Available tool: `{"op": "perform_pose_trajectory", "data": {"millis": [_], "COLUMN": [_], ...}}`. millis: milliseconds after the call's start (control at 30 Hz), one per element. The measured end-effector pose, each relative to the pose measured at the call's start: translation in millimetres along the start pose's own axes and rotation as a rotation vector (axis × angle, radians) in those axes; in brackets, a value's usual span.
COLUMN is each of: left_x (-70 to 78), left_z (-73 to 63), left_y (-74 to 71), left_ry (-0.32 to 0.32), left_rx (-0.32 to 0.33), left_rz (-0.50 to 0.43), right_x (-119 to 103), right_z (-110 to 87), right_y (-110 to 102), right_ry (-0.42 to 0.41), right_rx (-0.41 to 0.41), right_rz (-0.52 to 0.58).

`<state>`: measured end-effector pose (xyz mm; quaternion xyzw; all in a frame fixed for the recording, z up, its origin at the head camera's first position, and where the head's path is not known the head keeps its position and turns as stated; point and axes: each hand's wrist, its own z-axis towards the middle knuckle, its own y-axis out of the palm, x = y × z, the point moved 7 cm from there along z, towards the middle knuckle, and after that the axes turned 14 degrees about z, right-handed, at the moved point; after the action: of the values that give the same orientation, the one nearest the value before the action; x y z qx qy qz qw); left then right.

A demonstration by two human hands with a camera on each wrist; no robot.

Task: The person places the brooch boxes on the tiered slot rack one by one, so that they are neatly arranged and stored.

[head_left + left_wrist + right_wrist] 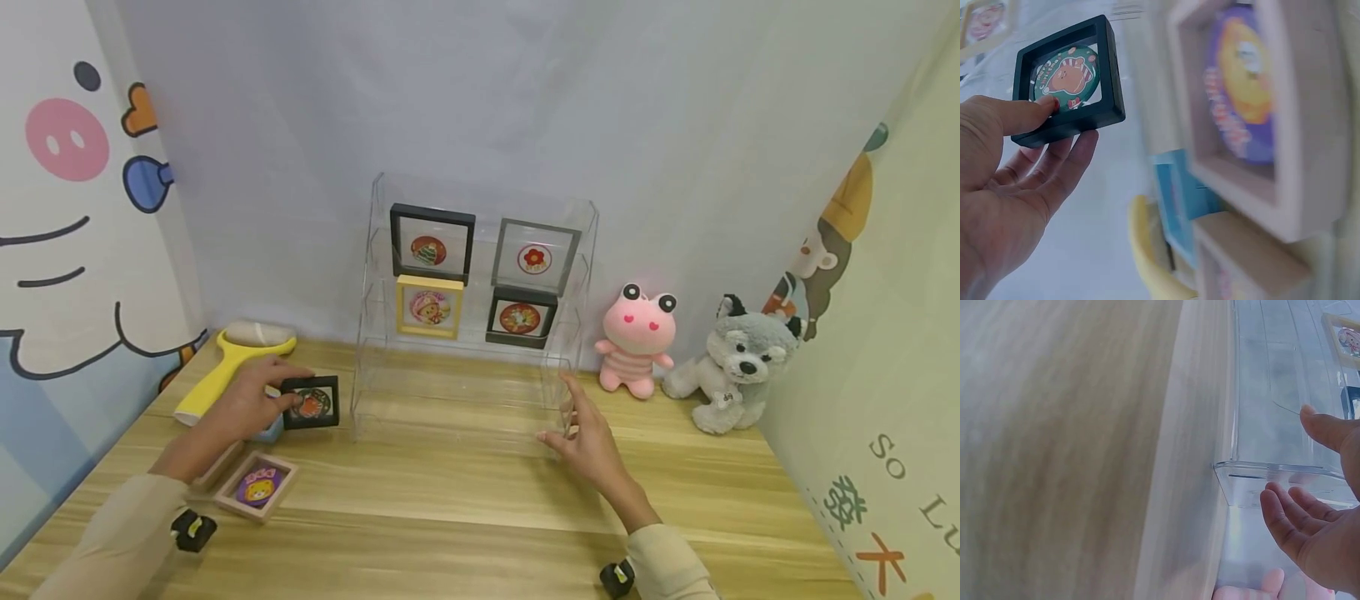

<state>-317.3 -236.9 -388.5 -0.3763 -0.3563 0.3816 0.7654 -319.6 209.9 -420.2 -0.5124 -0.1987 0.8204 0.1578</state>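
Observation:
My left hand [251,400] holds a small black display frame [1069,81], thumb on the front and fingers behind it. Inside the frame is a round green badge with a brown figure. Just left of a clear tiered acrylic rack [450,408], the frame is tilted in the left wrist view. My right hand [588,437] is at the rack's lower right side. Its thumb and relaxed fingers stand apart on either side of the clear side panel [1285,469]. The rack bears two black frames [429,250], a grey-edged frame [534,258] and a yellow frame [430,308], each with a badge.
Near my left forearm lie a pale wooden frame [258,486] with a bear badge, another wooden frame [219,467] and a blue frame [1179,200]. A yellow-handled lint roller [217,383] lies behind. Right of the rack sit a pink frog plush [637,333] and a grey dog plush [738,367].

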Motion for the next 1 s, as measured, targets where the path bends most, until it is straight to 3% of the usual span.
{"op": "perform_pose_trajectory", "data": {"millis": [133,300,533,767,1000], "left_x": [6.6,20.3,43.6,67.0,87.7], "left_z": [3.5,9.2,18.7,40.4,68.1], "left_y": [-12.2,-27.5,-39.7,-38.1,-27.9], "left_ry": [0.016,0.065,0.108,0.109,0.179], "left_rx": [-0.015,0.012,-0.011,-0.058,-0.032], "left_rz": [-0.036,-0.032,-0.046,-0.097,-0.116], "right_x": [0.3,0.5,-0.3,1.3,2.3], "right_z": [-0.3,0.7,1.7,0.6,-0.1], "right_y": [-0.6,-1.4,-2.6,-2.0,-0.1], "right_ry": [-0.005,-0.010,-0.016,-0.001,0.015], "right_rx": [0.001,0.000,-0.002,-0.005,-0.011], "right_rz": [-0.001,-0.007,-0.004,0.003,0.019]}}
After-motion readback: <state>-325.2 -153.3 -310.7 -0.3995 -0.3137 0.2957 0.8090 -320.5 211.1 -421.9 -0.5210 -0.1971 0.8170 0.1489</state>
